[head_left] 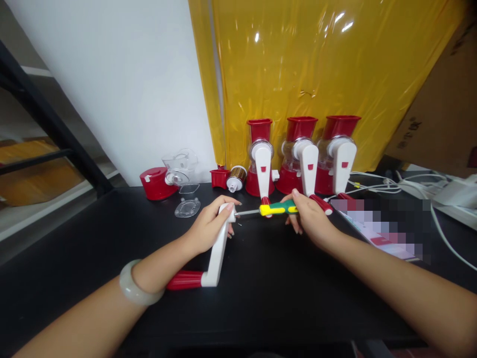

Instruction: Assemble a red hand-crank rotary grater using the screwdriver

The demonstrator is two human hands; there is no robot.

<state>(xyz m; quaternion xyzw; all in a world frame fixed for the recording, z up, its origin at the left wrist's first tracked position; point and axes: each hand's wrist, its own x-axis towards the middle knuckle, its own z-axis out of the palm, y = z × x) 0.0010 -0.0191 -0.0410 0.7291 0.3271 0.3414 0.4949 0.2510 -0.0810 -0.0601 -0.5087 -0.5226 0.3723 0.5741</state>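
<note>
The right hand point(313, 219) was closed around the green-and-yellow handle of a screwdriver point(273, 209), and the left hand point(206, 226) gripped the upper end of a white crank arm point(216, 258), its thumb along the hub. The screwdriver's long axis ran almost level across the view, from the right palm leftward to the hub, its shank meeting the hub's open end; whether the tip was seated inside could not be told. The crank arm lay roughly crosswise to that line, slanting from the left fingers toward the person, with its red knob point(185, 280) jutting left beside the left forearm. The left hand was the nearer to the hub; the right stood off by the shank's exposed length.

A tiny metal piece point(239, 224) lay on the black table point(268, 303) just beyond the hub. Farther back stood three red-and-white rotary graters point(260, 130), and left of them a grating drum point(237, 175), a red hopper point(219, 178), a clear housing point(181, 163) and a red base point(156, 186).
</note>
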